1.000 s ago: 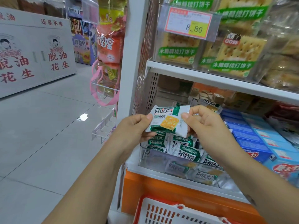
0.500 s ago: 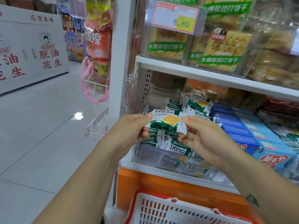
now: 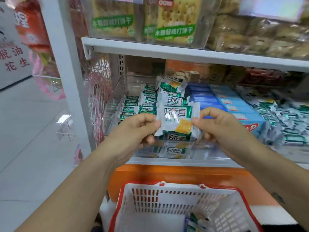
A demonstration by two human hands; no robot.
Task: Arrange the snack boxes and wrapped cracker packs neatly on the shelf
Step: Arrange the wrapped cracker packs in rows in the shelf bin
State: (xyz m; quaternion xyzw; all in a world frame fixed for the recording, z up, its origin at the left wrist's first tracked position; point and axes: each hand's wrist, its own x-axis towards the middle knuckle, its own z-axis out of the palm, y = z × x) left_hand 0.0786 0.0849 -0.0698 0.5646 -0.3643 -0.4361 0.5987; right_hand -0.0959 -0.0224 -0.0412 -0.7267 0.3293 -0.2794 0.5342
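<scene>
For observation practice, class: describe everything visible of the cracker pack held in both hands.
The cracker pack is a sealed, glossy wrapper, white with green bands, dark lettering and a yellow cracker picture lower right. It faces the camera, slightly tilted, in front of the stacked packs. The left hand pinches its left edge, the right hand its right edge.

Shelf [image 3: 200,163]: white, front rim at 6 o'clock.
Cracker packs [image 3: 132,108]: stacked at its 9 o'clock end.
Blue boxes [image 3: 234,104]: rows, 3 o'clock of packs.
</scene>
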